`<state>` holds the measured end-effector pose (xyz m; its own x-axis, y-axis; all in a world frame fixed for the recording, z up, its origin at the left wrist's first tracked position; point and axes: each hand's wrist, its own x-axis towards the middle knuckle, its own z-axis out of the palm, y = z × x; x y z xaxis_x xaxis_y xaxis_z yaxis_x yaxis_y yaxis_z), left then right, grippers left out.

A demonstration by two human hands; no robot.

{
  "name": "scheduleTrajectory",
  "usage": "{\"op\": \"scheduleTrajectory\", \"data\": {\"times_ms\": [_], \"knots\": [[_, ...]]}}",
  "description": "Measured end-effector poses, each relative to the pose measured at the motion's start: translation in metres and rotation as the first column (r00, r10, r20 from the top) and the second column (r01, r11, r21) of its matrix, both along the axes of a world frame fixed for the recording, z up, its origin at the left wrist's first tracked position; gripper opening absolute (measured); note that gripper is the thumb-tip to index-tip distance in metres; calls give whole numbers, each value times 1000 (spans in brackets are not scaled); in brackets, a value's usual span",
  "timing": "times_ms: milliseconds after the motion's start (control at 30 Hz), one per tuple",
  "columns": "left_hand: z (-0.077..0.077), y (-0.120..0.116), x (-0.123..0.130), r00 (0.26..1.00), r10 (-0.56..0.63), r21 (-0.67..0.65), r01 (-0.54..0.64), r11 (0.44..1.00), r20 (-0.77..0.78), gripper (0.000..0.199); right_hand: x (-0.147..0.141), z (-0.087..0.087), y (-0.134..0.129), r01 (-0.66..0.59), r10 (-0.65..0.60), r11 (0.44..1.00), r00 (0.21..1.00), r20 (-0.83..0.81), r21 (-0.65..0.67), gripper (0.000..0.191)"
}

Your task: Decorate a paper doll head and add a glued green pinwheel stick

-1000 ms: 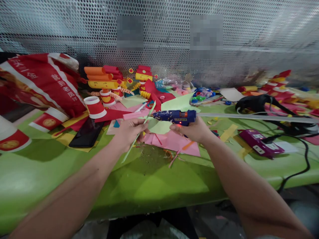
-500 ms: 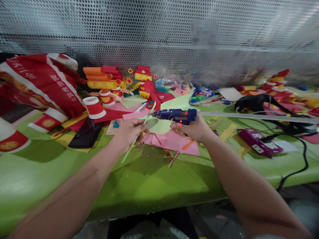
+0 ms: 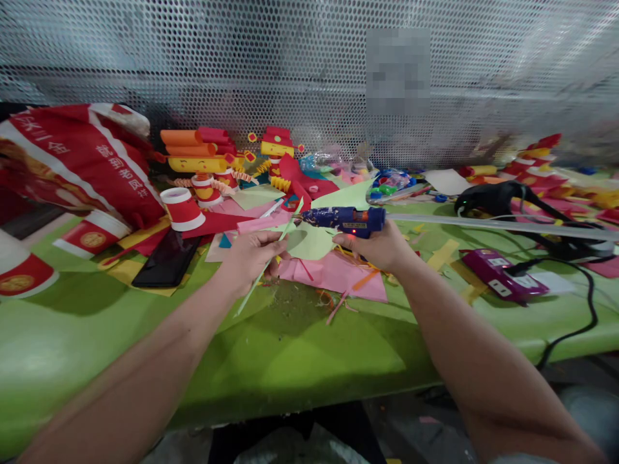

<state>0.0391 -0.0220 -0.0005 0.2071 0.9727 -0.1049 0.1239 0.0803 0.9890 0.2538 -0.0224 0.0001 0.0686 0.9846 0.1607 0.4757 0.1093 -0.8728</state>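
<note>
Between its thumb and fingers, my left hand (image 3: pixel 254 261) pinches a narrow pale green paper strip (image 3: pixel 253 289), which slants from lower left to upper right. My right hand (image 3: pixel 380 246) is wrapped round a blue glue gun (image 3: pixel 345 220), its small red light lit. A long clear glue stick (image 3: pixel 449 223) juts out of the gun's back to the right. The nozzle points left and is close to the strip's upper part; whether they touch I cannot tell. Below the gun lie a pale green paper piece (image 3: pixel 309 241) and pink paper (image 3: pixel 338 278).
On the left are a red-and-white paper cup (image 3: pixel 182 209), a black phone (image 3: pixel 166 260) and a red bag (image 3: pixel 82 161). Paper-cup figures (image 3: pixel 276 151) stand at the back. A purple power strip (image 3: pixel 504 276) with a black cord sits on the right of the green table (image 3: pixel 290 361).
My right hand and the glue gun have shifted slightly to the right, drawing the nozzle a little away. My left hand and the paper strip stay nearly still.
</note>
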Motion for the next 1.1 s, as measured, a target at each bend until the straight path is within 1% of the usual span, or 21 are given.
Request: {"op": "scheduleTrajectory", "data": {"times_ms": [200, 400, 633, 767, 867, 933, 1033, 1100], "knots": [[1, 0, 0, 1000, 10, -2, -10, 1000, -14, 12, 3, -4, 5, 9, -7, 998, 1000, -20, 56, 31], [0, 1, -1, 1000, 10, -16, -10, 1000, -11, 9, 5, -3, 6, 27, -26, 998, 1000, -16, 48, 33], [-1, 2, 0, 1000, 4, -14, -4, 1000, -16, 13, 10, -6, 10, 45, -43, 995, 999, -22, 94, 33], [-1, 0, 1, 1000, -13, -11, 12, 1000, -13, 14, 9, -4, 10, 80, -80, 993, 997, 3, 92, 33], [0, 0, 1, 1000, -29, -14, 29, 999, -6, 12, 9, -1, 10, 83, -81, 992, 997, -18, 91, 31], [0, 0, 1, 1000, -31, -29, 31, 999, -2, 9, 11, -1, 13, 110, -107, 989, 994, -37, 97, 29], [1, -1, 1, 1000, -30, -39, 30, 999, 0, 5, 22, -5, 22, 189, -186, 977, 982, -43, 95, 29], [1, -1, 1, 999, -37, -32, 37, 999, -1, 5, 33, -10, 31, 236, -229, 970, 969, -96, 61, 29]]}}
